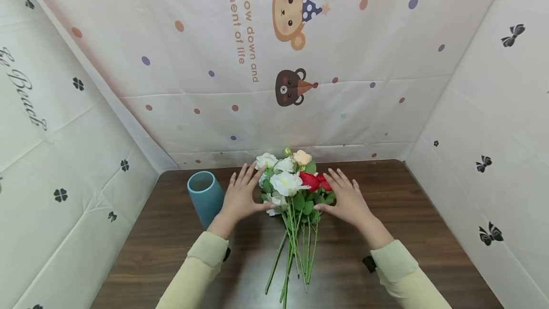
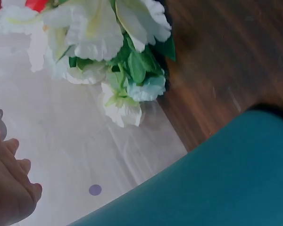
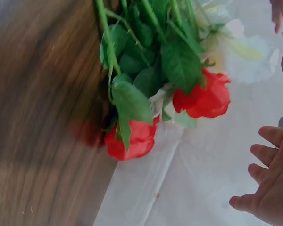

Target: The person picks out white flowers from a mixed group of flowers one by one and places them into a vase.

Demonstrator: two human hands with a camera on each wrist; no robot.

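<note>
A bunch of flowers lies on the table in the head view, blooms toward the back and green stems (image 1: 296, 247) toward the front. White flowers (image 1: 286, 183) fill its left side, a peach flower (image 1: 302, 157) tops it, and red roses (image 1: 310, 181) sit at the right. My left hand (image 1: 242, 197) spreads its fingers beside the white blooms. On the other side my right hand (image 1: 348, 200), fingers extended, is next to the red roses (image 3: 207, 96). Neither hand grips anything; whether the fingertips touch petals, I cannot tell. A blue vase (image 1: 207, 199) stands upright left of my left hand.
The dark wooden table (image 1: 386, 190) meets a printed white cloth backdrop (image 1: 257, 123) at its back edge. Similar cloth walls rise on the left (image 1: 86, 166) and right (image 1: 493, 123). The vase (image 2: 217, 174) is close beside the left wrist.
</note>
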